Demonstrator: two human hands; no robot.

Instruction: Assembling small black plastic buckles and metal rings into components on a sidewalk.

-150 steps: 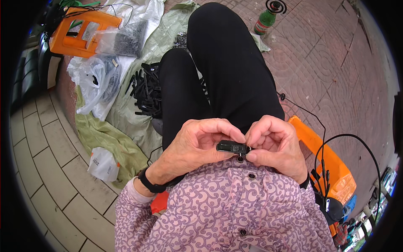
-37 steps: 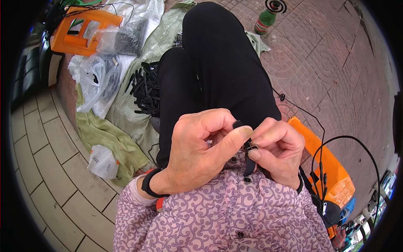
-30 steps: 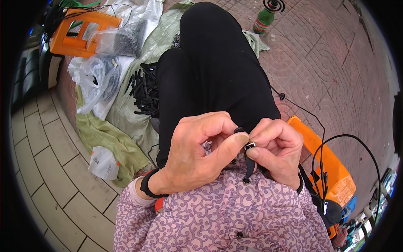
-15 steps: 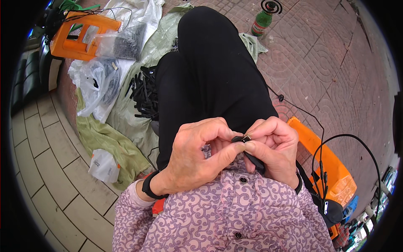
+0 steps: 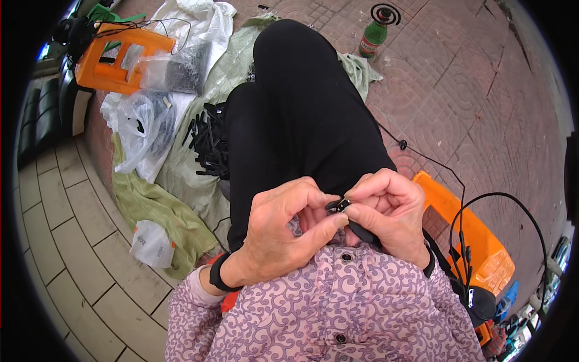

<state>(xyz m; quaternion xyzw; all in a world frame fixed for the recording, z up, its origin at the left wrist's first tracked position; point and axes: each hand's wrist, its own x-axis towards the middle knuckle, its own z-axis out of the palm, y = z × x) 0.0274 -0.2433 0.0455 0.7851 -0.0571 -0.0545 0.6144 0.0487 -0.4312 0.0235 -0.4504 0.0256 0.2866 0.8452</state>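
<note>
Fingers (image 5: 365,189) of left hand (image 5: 282,226) and right hand (image 5: 395,214) in pinch grips, black strap (image 5: 363,233) between

Small dark piece (image 5: 338,206) just below black trousers (image 5: 301,114): too small to make out, ends covered by left hand (image 5: 283,226) and right hand (image 5: 392,220). Black strap (image 5: 362,233) below trousers partly hidden. Strip pile (image 5: 208,142) left of trousers, right side hidden. Patterned shirt (image 5: 289,314) below trousers, cut off by lower edge. Clutter (image 5: 512,333) far lower right of trousers, blurred.

1 head-worn fisheye view looks steeply down from close above the lap (image 5: 301,130).
</note>
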